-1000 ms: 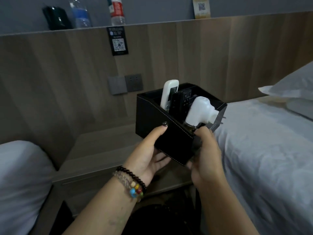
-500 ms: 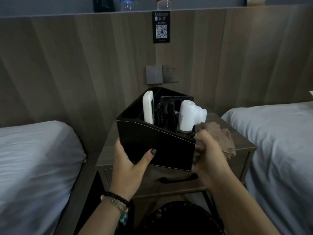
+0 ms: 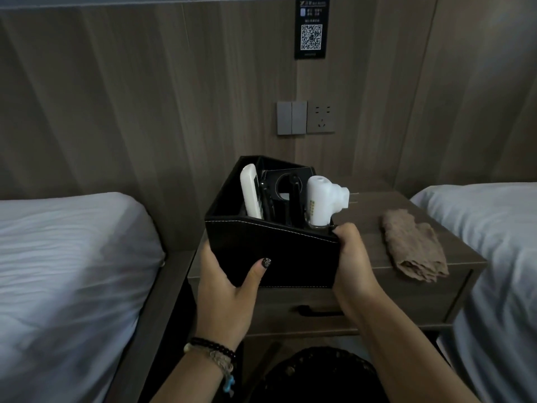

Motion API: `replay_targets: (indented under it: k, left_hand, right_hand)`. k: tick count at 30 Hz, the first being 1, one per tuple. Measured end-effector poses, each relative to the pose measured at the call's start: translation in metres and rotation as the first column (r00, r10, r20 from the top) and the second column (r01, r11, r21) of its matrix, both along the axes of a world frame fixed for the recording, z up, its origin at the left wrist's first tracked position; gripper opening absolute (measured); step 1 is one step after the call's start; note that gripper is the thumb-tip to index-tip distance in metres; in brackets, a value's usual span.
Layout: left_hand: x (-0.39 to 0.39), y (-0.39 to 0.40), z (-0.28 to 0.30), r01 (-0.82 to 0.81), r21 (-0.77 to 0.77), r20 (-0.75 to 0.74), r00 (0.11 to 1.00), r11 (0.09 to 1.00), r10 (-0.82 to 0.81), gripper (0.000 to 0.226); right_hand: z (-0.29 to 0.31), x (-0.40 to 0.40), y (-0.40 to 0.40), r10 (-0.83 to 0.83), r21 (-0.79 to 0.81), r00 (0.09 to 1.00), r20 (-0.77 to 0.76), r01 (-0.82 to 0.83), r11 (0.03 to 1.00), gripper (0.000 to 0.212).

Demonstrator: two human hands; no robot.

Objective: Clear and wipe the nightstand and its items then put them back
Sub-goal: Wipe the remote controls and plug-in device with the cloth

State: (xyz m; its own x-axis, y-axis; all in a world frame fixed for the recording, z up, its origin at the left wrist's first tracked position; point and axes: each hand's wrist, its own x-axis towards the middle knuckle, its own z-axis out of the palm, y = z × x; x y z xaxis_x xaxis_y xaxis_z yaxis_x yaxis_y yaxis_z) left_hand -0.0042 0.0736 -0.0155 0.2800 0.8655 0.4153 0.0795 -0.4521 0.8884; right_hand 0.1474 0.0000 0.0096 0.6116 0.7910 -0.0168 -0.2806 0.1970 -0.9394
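- The left hand [image 3: 229,283] grips the lower left corner of the black organizer box [image 3: 270,245], thumb across its front face.
- The right hand [image 3: 353,257] grips the box's right edge, fingers curled over the rim.
- Between the hands the box sits over the front left of the bench [image 3: 412,289] (contact underneath hidden).
- Inside stand a white remote [image 3: 252,196] and a white plug-in device [image 3: 321,199].
- A brown cloth [image 3: 412,245] lies on the bench, right of the right hand.

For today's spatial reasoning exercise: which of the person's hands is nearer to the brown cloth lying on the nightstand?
Right. The right hand grips the black organizer box's right end, just left of the brown cloth. The left hand holds the box's far-left lower corner.
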Motion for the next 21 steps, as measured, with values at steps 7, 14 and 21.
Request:
replay_targets:
  k: [7, 14, 21]
  left_hand:
    - [0.009, 0.008, -0.002, -0.045, -0.009, -0.023, 0.999, 0.999, 0.045, 0.084]
    - [0.020, 0.011, 0.025, -0.106, 0.088, 0.114, 0.989, 0.990, 0.096, 0.067]
    - [0.026, 0.012, 0.083, -0.177, 0.396, -0.157, 0.954, 0.901, 0.256, 0.068]
  right_hand:
    - [0.002, 0.007, 0.013, -0.106, -0.056, 0.993, 0.042, 0.109, 0.993, 0.033]
    - [0.002, 0.021, 0.009, -0.105, -0.063, 0.943, 0.315, 0.131, 0.989, 0.028]
    - [-0.004, 0.035, -0.011, -0.156, -0.073, 0.934, 0.322, 0.189, 0.979, 0.029]
